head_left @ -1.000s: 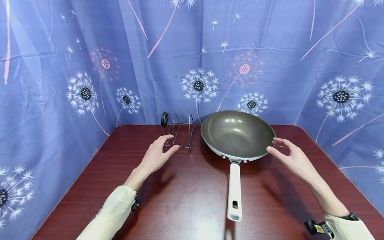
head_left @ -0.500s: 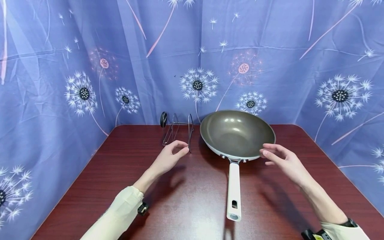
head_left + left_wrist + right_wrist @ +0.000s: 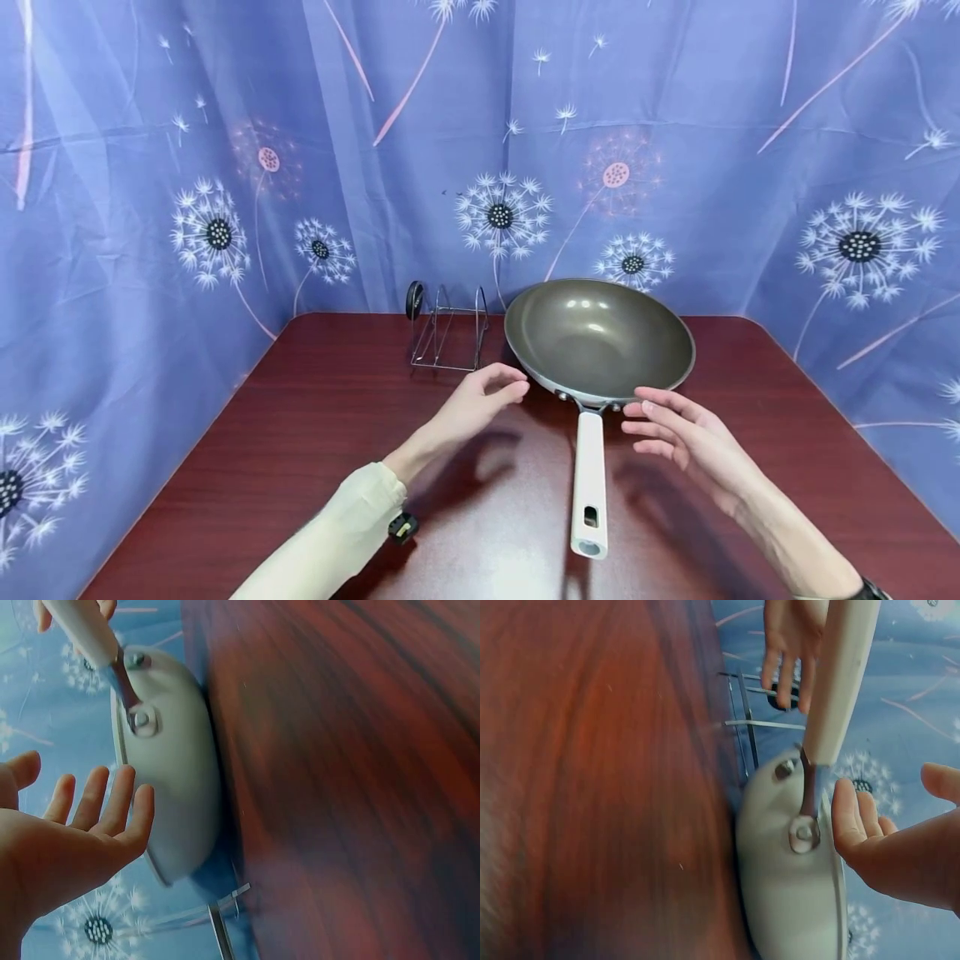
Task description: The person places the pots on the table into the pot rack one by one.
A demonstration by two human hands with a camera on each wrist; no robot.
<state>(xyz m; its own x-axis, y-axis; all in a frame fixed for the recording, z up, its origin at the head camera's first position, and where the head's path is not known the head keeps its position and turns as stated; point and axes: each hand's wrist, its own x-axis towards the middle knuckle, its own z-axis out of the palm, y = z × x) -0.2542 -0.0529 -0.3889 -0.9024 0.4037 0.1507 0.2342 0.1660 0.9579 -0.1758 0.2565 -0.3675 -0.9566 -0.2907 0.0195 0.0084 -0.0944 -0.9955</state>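
We saw the pan [image 3: 598, 340] sitting on the table [image 3: 300, 467], white handle [image 3: 588, 475] toward the person. Left hand [image 3: 480, 404] hovered open near the pan's left rim, right hand [image 3: 686, 437] open just right of the handle; neither gripped anything. Wire rack [image 3: 448, 329] stood behind, left of the pan.

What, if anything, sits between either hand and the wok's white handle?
Nothing visible does. The left hand and right hand hover open on either side of the wok handle, with only bare table between. The wire rack stands farther back, left of the wok.
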